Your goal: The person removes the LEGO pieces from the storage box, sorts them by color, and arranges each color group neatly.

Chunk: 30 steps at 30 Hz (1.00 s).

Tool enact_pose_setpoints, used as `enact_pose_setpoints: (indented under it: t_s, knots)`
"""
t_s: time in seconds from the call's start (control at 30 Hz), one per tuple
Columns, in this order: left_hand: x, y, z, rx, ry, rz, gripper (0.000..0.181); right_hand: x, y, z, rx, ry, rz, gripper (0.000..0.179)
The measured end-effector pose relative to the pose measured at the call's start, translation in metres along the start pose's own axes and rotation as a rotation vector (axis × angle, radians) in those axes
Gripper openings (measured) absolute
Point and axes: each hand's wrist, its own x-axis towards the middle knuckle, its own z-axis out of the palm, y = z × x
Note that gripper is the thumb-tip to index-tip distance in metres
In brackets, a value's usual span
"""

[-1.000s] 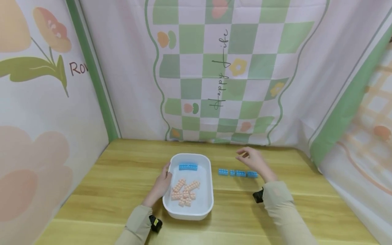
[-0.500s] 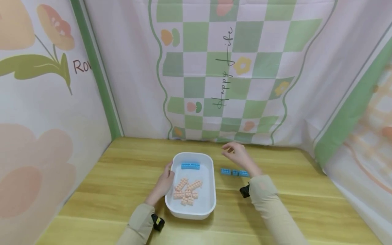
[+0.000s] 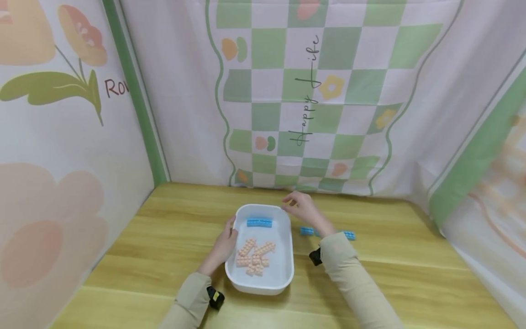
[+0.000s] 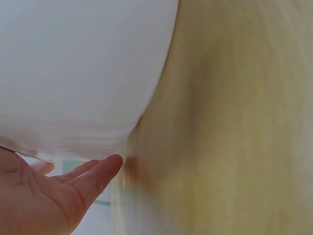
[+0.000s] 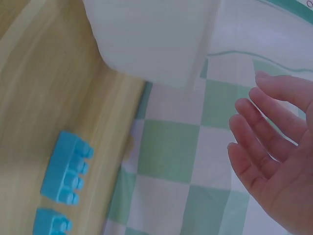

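A white plastic tub stands on the table. Along its left side lies my left hand; in the left wrist view its fairly straight fingers touch the outer wall. My right hand is raised by the tub's far right corner, nothing in it, its fingers loosely bent and apart in the right wrist view. Inside the tub are a blue toy-brick bar near the far end and several peach toy bricks heaped nearer me. Right of the tub sit blue toy bricks in a row, partly hidden by my right wrist.
The wooden table reaches back to a green-and-white checked cloth. Printed curtains hang at left and right. One blue brick shows at the right end of the row, beyond my sleeve.
My right hand has moved left from above the right part of the blue brick row to beside the tub's far right corner. My left hand stays at the tub's left side.
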Motion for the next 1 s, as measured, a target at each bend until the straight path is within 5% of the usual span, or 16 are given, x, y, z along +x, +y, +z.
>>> enact_pose_setpoints:
  t_s: [0.4,1.0]
  knots:
    - [0.002,0.0,-0.001,-0.029,-0.005,-0.006,0.05,0.013,-0.009,0.023,-0.043,-0.048,-0.077,0.023]
    - [0.002,0.0,-0.001,-0.023,-0.003,-0.007,0.05,0.023,-0.011,0.05,-0.042,-0.108,-0.07,0.019]
